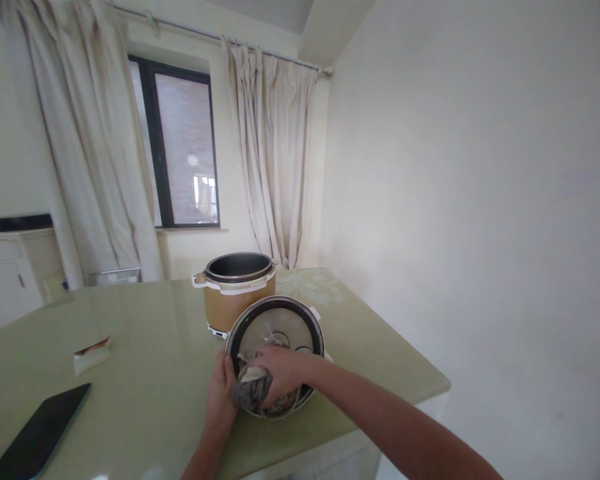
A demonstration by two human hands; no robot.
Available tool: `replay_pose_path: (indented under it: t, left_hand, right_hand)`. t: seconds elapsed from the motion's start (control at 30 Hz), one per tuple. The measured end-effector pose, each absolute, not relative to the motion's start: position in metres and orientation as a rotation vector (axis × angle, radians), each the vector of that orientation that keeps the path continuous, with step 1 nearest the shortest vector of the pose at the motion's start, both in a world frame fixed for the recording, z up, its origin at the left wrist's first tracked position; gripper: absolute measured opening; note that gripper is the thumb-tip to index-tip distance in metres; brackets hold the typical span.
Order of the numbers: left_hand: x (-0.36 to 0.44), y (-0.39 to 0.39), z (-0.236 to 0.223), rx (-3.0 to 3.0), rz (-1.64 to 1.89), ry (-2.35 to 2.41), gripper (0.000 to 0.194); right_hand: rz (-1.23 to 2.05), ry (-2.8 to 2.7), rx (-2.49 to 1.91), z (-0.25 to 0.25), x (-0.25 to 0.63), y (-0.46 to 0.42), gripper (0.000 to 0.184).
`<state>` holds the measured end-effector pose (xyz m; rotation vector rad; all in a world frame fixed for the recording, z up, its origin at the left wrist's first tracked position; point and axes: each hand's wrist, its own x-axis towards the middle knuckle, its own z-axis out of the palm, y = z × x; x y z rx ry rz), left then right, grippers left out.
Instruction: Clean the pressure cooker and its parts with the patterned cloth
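- The right side is filled by a plain pale wall [470, 167].
- A dark-framed window [185, 147] is set into the cream back wall [187, 257], and bright shapes are reflected in its glass.
- The window is flanked by a left curtain [90, 147] and a right curtain [280, 147], both hung from a rod [190, 30].
- A white cabinet [0, 287] is seen at far left.
- Soft light is mirrored by the glossy green tabletop [145, 313].

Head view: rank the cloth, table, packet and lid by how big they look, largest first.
1. Table
2. Lid
3. Cloth, partly hidden by the hand
4. Packet
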<state>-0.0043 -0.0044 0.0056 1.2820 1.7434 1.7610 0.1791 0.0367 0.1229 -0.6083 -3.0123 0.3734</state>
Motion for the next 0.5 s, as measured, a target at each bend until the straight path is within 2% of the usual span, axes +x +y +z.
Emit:
replay_pose_path:
  t: [0.13,0.23,0.33,0.5]
  left_hand:
    - [-0.001,-0.008,0.011,1.309,1.75,1.743,0.056]
    - [0.002,-0.012,0.016,1.269,1.726,1.753,0.057]
    - [0.004,-0.013,0.017,1.291,1.708,1.739,0.058]
    - [0.005,-0.013,0.017,1.297,1.71,1.747,0.056]
  right_hand:
    - [0.17,-3.108,-0.592,0.145,0.206,0.022,0.088]
    - [-0.001,-3.151,-0.789,0.166,0.22,0.018,0.095]
    - [-0.217,-3.149,-1.028,0.188,0.226,0.024,0.088]
    - [-0.451,-2.665,-1.332,0.211,0.216,0.044,0.065]
